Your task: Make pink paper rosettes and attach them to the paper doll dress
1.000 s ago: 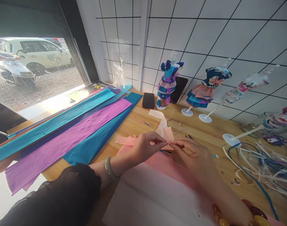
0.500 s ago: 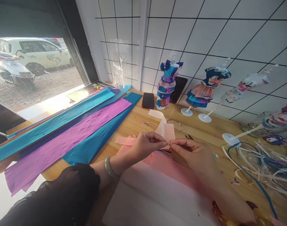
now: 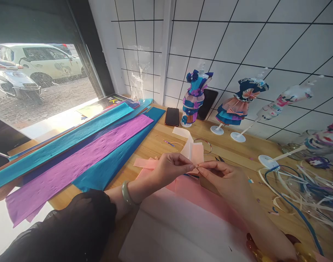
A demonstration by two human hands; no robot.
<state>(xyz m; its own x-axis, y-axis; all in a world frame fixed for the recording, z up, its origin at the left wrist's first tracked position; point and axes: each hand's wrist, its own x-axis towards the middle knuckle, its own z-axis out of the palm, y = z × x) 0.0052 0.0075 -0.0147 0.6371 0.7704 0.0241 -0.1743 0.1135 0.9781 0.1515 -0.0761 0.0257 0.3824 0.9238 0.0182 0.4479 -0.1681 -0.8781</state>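
Note:
My left hand [image 3: 170, 168] pinches the near end of a pale pink crepe paper strip [image 3: 197, 152] between thumb and index finger. Close against it, my right hand [image 3: 223, 176] pinches the same end, and the fingertips nearly meet. From the fingers the strip runs away from me, with a whitish part curling to the left. Under my hands lies a larger pink paper sheet [image 3: 188, 189], and a white sheet [image 3: 177, 229] is nearer to me. More pink strips [image 3: 144, 163] show beside my left hand. The exact fold between my fingertips is too small to make out.
Purple crepe paper [image 3: 81, 163] and a teal sheet [image 3: 112, 167] lie on the left. A phone [image 3: 172, 117] and small dress forms, one in a blue and pink dress [image 3: 194, 98], stand by the tiled wall. Tangled cords [image 3: 305, 189] lie right; dark scissors-like tips [image 3: 219, 159] show behind my right hand.
The pink strip's upright part has shifted very slightly to the right. Both hands keep their pinch in nearly the same place.

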